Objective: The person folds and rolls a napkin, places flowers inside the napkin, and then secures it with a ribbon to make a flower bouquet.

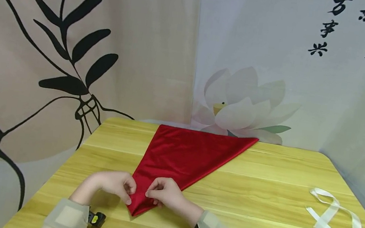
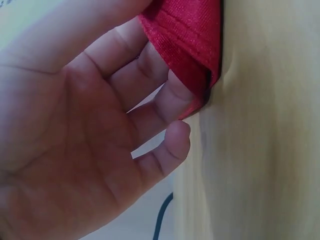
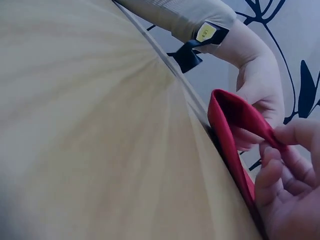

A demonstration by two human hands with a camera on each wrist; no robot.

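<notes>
A red satin-like cloth, folded into a rough triangle, lies on the wooden table with its narrow corner toward me. At that corner's left edge, my left hand pinches the cloth; in the left wrist view its other fingers lie partly behind the stitched hem. My right hand holds the opposite edge close by. Between thumb and finger it pinches a raised fold, seen in the right wrist view. The fold stands up in a loop above the tabletop. The left thumb's tip falls outside the left wrist view.
A white ribbon lies in a loose loop at the table's right side. Printed curtains hang behind the wooden table. Each forearm carries a strapped wrist camera, one of them beside the left sleeve.
</notes>
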